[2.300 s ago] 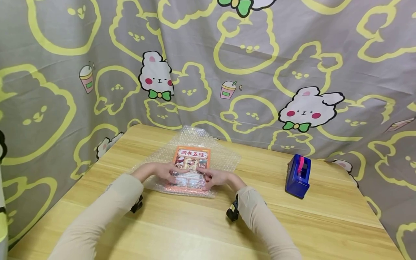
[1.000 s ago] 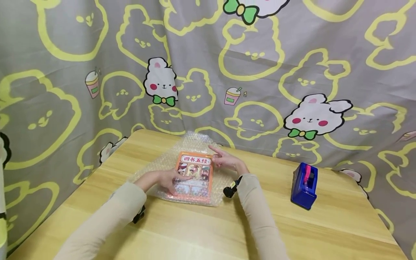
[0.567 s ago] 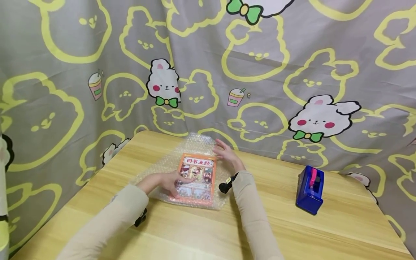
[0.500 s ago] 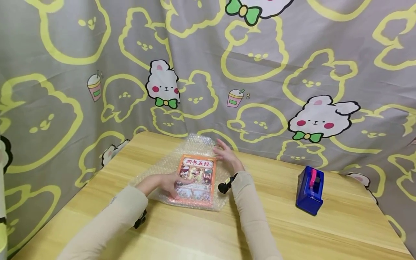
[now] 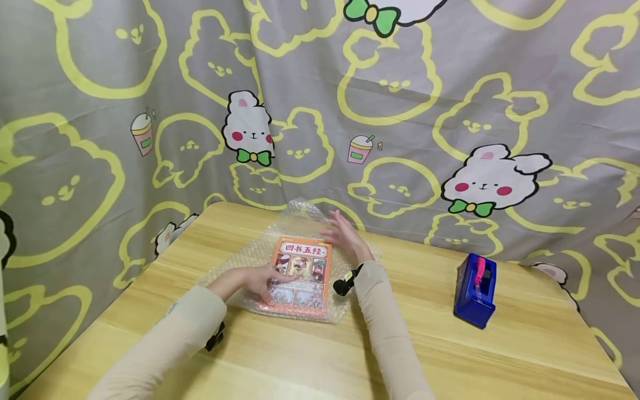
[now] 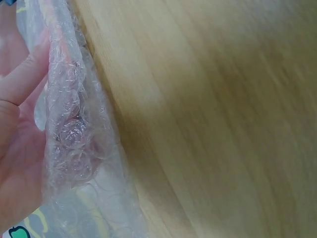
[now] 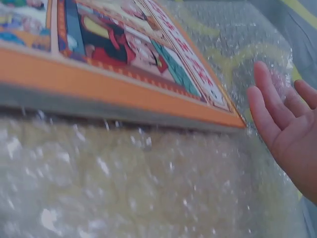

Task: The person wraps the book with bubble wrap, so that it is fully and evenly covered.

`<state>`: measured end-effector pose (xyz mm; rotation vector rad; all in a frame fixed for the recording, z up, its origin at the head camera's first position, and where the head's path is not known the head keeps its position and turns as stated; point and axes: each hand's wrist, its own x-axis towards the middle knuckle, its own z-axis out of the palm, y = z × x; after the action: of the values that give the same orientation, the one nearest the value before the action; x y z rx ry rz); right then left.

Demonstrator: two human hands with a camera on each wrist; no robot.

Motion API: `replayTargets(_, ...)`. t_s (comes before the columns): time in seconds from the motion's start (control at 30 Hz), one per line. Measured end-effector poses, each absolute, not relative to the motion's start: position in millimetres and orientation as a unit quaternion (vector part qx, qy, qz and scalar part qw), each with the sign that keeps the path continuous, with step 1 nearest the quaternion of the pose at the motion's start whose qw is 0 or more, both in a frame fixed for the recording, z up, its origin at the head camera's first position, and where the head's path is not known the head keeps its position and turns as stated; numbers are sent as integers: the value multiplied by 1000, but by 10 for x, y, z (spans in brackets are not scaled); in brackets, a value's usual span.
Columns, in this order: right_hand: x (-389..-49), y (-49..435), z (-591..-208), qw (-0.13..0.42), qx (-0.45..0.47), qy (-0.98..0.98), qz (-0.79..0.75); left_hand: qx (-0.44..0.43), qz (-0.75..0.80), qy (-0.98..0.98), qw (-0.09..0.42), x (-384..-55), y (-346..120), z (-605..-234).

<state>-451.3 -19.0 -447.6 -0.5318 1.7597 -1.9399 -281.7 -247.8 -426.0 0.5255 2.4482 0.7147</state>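
1. Head view: book (image 5: pixel 301 264) lies face up near the middle of the counter (image 5: pixel 525 339), on a sheet of bubble wrap (image 5: pixel 250 244). Orange cover, red title at the far end, framed cartoon pictures below. Lower part of the cover looks glossy, with wrap over it. Left hand (image 5: pixel 256 281) is spread palm down on the book's lower left, thumb and forefinger well apart and pressing on the wrapped cover; no grip seen. Right hand (image 5: pixel 345 233) is open at the book's top right corner, over the wrap, fingers fanned and nothing in them. Blue tape dispenser (image 5: pixel 470 305) with a pink roll sits well off to the right, apart from both hands. Patterned grey cloth (image 5: pixel 395 55) hangs behind.

2. Left wrist view: wrap stands edge-on beside the left hand, bubbles clear at the lower end. Thumb is fairly straight and lies against the wrap; palm faces it. Orange strip of the book shows through at the top. Rest of the fingers mostly hidden, so can't fully confirm their pose.

3. Right wrist view: book's long edge and top corner, wrap spread underneath. Right hand just beside that corner, fingers loosely extended, nothing grasped. Whether the fingertips touch the wrap, can't tell.
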Motion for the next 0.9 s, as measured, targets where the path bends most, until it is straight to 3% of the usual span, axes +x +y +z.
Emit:
replayTargets(0.23, -4434, -261, -4385, 271, -262, 616, -691, 219, 255, 907, 254, -2825, -2460, -4248)
replayTargets(0.43, -4359, -260, -4391, 277, -265, 649, -657, 223, 232, 918, 234, -2823, -2465, -4247)
replayTargets(0.63, -4321, -247, -4471, 320, -285, 691, -582, 220, 192, 933, 210, -2795, -2457, -4213)
replayTargets(0.77, -4246, -269, -4512, 320, -301, 721, -537, 200, 142, 955, 169, -2762, -2430, -4200)
replayTargets(0.9, -4184, -276, -4484, 275, -364, 762, -460, 221, 78, 965, 118, -2760, -2405, -4192)
